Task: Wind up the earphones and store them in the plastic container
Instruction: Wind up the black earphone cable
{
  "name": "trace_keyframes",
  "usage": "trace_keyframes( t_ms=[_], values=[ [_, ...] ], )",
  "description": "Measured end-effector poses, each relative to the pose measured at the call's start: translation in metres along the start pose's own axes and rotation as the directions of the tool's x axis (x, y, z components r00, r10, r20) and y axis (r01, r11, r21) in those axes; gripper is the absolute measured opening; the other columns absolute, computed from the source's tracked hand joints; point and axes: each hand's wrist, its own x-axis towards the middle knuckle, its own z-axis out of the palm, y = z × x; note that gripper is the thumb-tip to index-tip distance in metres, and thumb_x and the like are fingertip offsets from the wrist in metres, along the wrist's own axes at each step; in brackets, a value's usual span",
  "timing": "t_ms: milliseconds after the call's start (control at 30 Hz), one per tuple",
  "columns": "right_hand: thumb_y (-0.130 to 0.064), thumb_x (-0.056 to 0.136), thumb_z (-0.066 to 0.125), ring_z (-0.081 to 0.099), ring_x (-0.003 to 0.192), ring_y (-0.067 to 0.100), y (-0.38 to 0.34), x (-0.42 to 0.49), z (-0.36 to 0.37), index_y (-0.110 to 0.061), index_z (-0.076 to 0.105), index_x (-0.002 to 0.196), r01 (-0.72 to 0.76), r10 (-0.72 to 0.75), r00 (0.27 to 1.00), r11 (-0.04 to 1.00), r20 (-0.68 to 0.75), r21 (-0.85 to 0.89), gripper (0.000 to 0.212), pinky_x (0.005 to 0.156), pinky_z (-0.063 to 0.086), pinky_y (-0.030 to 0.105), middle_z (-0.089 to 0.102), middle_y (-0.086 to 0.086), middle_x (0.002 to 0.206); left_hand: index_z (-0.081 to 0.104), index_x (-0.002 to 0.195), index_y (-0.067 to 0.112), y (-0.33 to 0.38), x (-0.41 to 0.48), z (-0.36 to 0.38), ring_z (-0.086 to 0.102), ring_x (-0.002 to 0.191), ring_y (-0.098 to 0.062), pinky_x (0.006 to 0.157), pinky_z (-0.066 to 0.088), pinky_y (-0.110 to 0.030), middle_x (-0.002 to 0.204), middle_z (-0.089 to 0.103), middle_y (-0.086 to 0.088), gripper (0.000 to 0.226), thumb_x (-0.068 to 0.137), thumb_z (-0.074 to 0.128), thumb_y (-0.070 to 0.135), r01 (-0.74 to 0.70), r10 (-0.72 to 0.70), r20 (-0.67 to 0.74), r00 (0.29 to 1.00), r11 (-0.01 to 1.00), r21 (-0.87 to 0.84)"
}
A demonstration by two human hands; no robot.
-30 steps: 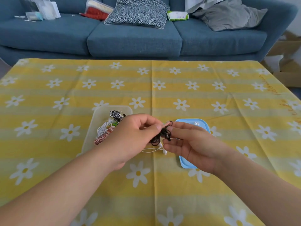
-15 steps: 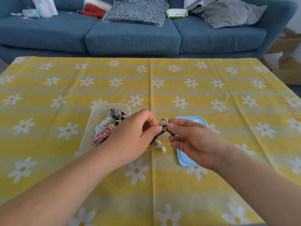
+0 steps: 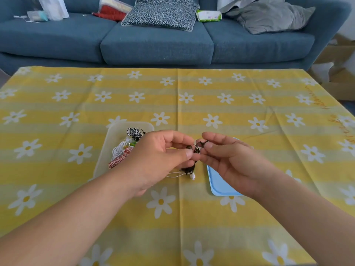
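The left hand (image 3: 157, 160) and right hand (image 3: 230, 162) each pinch the dark earphones (image 3: 194, 150) between thumb and fingertips, the tangled cord hanging down toward the flowered tablecloth (image 3: 192, 104). The translucent plastic container (image 3: 106, 150) with other wound cords (image 3: 123, 151) sits just left; a blue lid (image 3: 219, 183) lies right.

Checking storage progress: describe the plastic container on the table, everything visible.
The plastic container is a translucent, rounded-corner rectangular tub, lidless, flat on the yellow daisy tablecloth. Inside lie wound bundles: black-and-white cord at the far end, white cord and red-and-white cord nearer. The left hand hides its near right corner; contact cannot be told.
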Motion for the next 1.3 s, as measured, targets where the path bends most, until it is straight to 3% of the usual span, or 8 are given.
trace_keyframes(
  t_ms=[100, 200, 300, 467, 633, 800, 967, 1300],
  values=[
    [0.003, 0.094, 0.062, 0.073, 0.084, 0.025, 0.000, -0.001, -0.001, 0.002, 0.067, 0.118, 0.021, -0.023, 1.000, 0.997, -0.019, -0.077, 0.024, 0.073, 0.063, 0.032, 0.076, 0.019, 0.102, 0.071, 0.100, 0.005, 0.001, 0.000, 0.000, 0.079, 0.080, -0.028, 0.063, 0.063, -0.033, 0.086, 0.075, -0.009, 0.010, 0.091, 0.073, 0.006, -0.013, 0.015, -0.038, 0.999, 0.999, 0.052],
    [-0.008, 0.095, 0.067, 0.073, 0.080, 0.023, 0.003, -0.001, 0.000, 0.002, 0.070, 0.113, 0.050, -0.052, 0.999, 0.984, -0.007, -0.172, 0.021, 0.071, 0.061, 0.030, 0.075, 0.018, 0.097, 0.068, 0.099, 0.006, 0.002, 0.000, 0.000, 0.079, 0.078, -0.028, 0.055, 0.060, -0.033, 0.086, 0.074, -0.014, 0.009, 0.093, 0.071, 0.012, -0.043, 0.050, -0.067, 0.996, 0.994, 0.097],
    [-0.015, 0.092, 0.072, 0.067, 0.070, 0.021, 0.005, -0.002, 0.000, -0.004, 0.072, 0.102, 0.074, -0.078, 0.997, 0.963, -0.004, -0.260, 0.014, 0.065, 0.058, 0.030, 0.071, 0.014, 0.085, 0.070, 0.099, 0.004, 0.001, 0.001, 0.000, 0.078, 0.075, -0.022, 0.060, 0.059, -0.026, 0.085, 0.077, -0.015, 0.007, 0.092, 0.071, 0.007, -0.062, 0.069, -0.084, 0.994, 0.995, 0.078],
    [-0.011, 0.089, 0.072, 0.066, 0.069, 0.020, 0.002, -0.002, 0.000, -0.006, 0.074, 0.099, 0.059, -0.050, 0.997, 0.977, 0.050, -0.203, 0.011, 0.067, 0.058, 0.030, 0.069, 0.011, 0.079, 0.075, 0.101, 0.008, 0.002, 0.001, -0.003, 0.078, 0.084, -0.024, 0.076, 0.062, -0.024, 0.092, 0.080, -0.016, 0.023, 0.082, 0.077, -0.005, -0.011, 0.010, -0.070, 0.998, 1.000, -0.021],
    [0.001, 0.095, 0.062, 0.067, 0.074, 0.022, 0.002, -0.001, -0.002, 0.000, 0.069, 0.116, 0.059, -0.046, 0.996, 0.981, 0.074, -0.183, 0.022, 0.070, 0.059, 0.032, 0.070, 0.012, 0.085, 0.074, 0.109, 0.012, 0.002, 0.002, -0.003, 0.079, 0.082, -0.023, 0.071, 0.064, -0.033, 0.094, 0.078, -0.010, 0.029, 0.084, 0.078, -0.003, -0.025, 0.027, -0.101, 0.995, 0.999, 0.023],
    [-0.005, 0.091, 0.070, 0.064, 0.074, 0.019, 0.005, -0.002, -0.002, -0.001, 0.074, 0.110, 0.111, -0.100, 0.994, 0.929, 0.049, -0.353, 0.019, 0.063, 0.053, 0.030, 0.070, 0.009, 0.089, 0.077, 0.099, 0.013, 0.002, 0.002, -0.001, 0.071, 0.069, -0.011, 0.062, 0.054, -0.020, 0.077, 0.078, -0.004, 0.015, 0.084, 0.080, 0.009, -0.086, 0.100, -0.122, 0.987, 0.990, 0.115],
    [-0.001, 0.084, 0.076, 0.064, 0.068, 0.019, 0.005, -0.003, 0.001, 0.005, 0.075, 0.098, 0.115, -0.100, 0.993, 0.931, 0.061, -0.347, 0.015, 0.059, 0.053, 0.027, 0.071, 0.014, 0.083, 0.076, 0.095, 0.027, -0.004, 0.003, 0.001, 0.073, 0.086, -0.015, 0.080, 0.059, -0.029, 0.093, 0.078, 0.012, 0.010, 0.088, 0.079, 0.021, -0.149, 0.185, -0.106, 0.977, 0.948, 0.282],
    [-0.004, 0.089, 0.072, 0.063, 0.068, 0.017, 0.008, -0.004, 0.001, 0.002, 0.076, 0.096, 0.134, -0.109, 0.990, 0.931, 0.093, -0.339, 0.010, 0.059, 0.052, 0.028, 0.073, 0.010, 0.082, 0.072, 0.100, 0.027, -0.017, 0.008, 0.018, 0.066, 0.077, -0.006, 0.072, 0.053, -0.021, 0.089, 0.074, 0.003, 0.010, 0.096, 0.069, 0.018, -0.111, 0.128, -0.192, 0.973, 0.989, 0.099]
  ],
)
